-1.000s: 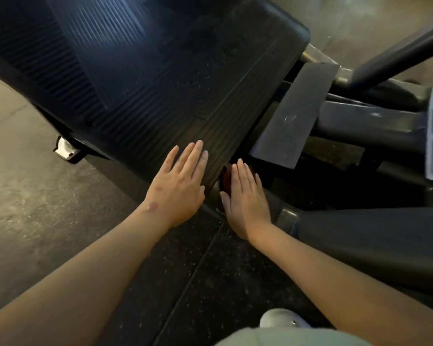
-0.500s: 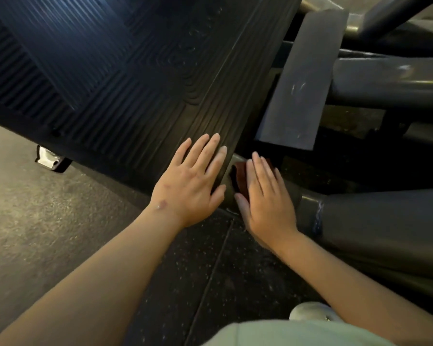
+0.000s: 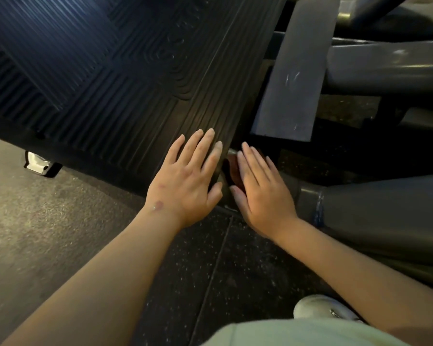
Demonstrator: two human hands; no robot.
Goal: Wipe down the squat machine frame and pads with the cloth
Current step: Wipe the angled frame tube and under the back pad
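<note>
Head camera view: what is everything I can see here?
Black ribbed rubber footplate: one, black, upper left.
Flat grey metal plate: one, grey, upper right.
Grey metal frame tubes: several, grey, right side.
Dark red cloth: one, dark red, centre, mostly covered.
Shiny metal bracket: one, silver, left edge.
Speckled rubber floor: one, black, bottom centre.
White shoe: one, white, bottom right.
Left hand: one, flat on footplate.
Right hand: one, flat on cloth.

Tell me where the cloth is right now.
Head view, centre: the dark red cloth sits under the flat right hand, against the grey frame tube, beside the ribbed footplate and the left hand.
</note>
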